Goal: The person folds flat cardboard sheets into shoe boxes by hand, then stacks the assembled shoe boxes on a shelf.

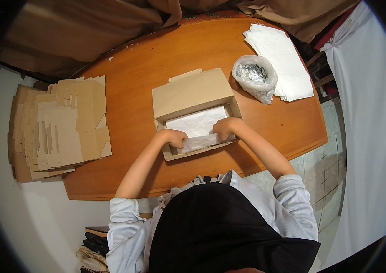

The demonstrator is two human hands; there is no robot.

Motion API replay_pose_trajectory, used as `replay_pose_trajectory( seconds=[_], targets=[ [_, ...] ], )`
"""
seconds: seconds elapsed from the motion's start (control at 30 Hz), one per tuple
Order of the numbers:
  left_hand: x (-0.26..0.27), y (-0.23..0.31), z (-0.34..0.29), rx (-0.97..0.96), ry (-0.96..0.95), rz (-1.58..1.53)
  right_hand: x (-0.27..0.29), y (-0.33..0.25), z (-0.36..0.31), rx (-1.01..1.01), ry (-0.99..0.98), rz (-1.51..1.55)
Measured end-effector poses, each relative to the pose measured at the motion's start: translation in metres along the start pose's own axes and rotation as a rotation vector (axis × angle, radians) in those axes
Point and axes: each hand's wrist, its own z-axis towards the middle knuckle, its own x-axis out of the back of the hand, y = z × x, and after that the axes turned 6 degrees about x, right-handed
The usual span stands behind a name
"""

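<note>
An open brown cardboard box [193, 96] stands mid-table, its lid folded back on the far side. White tissue-like paper [197, 122] lines the inside, with a raised strip along the near wall. My left hand [174, 137] reaches into the near left corner, its fingers curled on the paper's edge. At the near right corner my right hand [224, 127] is closed on the same raised edge. The fingertips of both hands are partly hidden by the paper and the box.
On the left of the wooden table [129, 95] lies a pile of flat cardboard box blanks [61, 127]. A clear plastic bag [255, 77] with small silvery pieces stands right of the box. Behind it lies a stack of white paper sheets [284, 63]. Brown cloth [83, 32] hangs beyond the far edge.
</note>
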Motion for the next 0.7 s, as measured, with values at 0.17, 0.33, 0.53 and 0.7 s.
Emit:
replay_pose_trajectory(
  seconds=[0.17,0.33,0.53,0.7],
  targets=[
    [0.009,0.028,-0.015,0.325,0.045,0.227,0.003,0.014,-0.015,-0.188,-0.050,-0.001],
    [-0.001,0.025,-0.023,0.229,0.361,0.367,0.000,0.014,-0.023,-0.103,0.298,0.088],
    [-0.016,0.031,-0.018,0.322,0.793,0.550,0.002,0.009,-0.003,-0.267,0.411,-0.217],
    [-0.022,0.032,-0.006,0.465,0.837,0.766,-0.004,0.014,0.007,-0.350,0.463,-0.304]
  ],
)
